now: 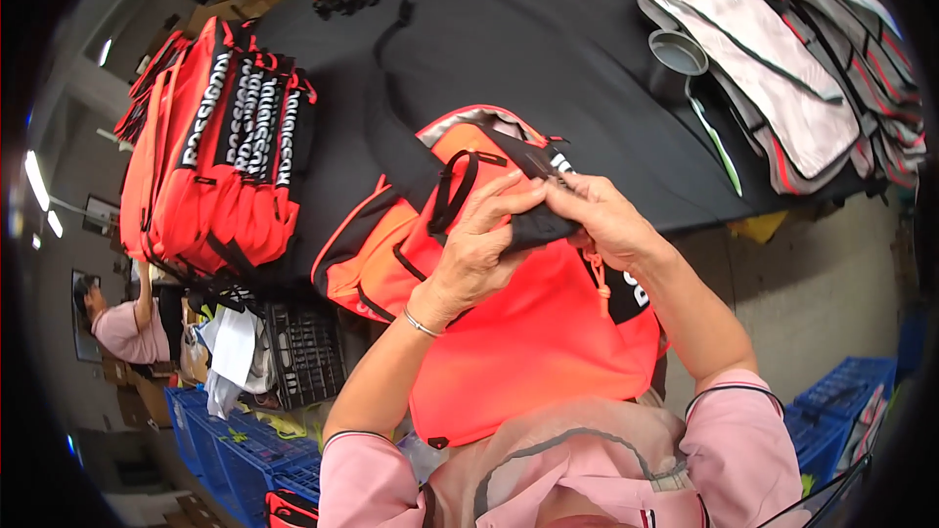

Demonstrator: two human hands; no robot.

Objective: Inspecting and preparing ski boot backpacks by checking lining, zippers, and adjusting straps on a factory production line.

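Note:
A bright red-orange backpack (528,342) with black panels lies over my lap and the table's near edge. Its top is partly open and a pale lining shows there. My left hand (479,240) is closed on the bag's black upper part, thumb and fingers pinched near its edge. Beside it, my right hand (606,220) pinches the same black part, and the two thumbs almost meet. What lies right between the fingertips is partly hidden. An orange cord pull (599,279) hangs below my right hand. Against the bag's left side rests another orange and black bag piece (367,254).
A stack of red-orange bags (210,156) stands on the black-covered table (528,39) at left. At right are a grey cup (678,54), a green-white toothbrush (717,147) and pale bag panels (763,68). Blue crates (220,445) and a black crate (303,352) stand below; a co-worker (132,328) is far left.

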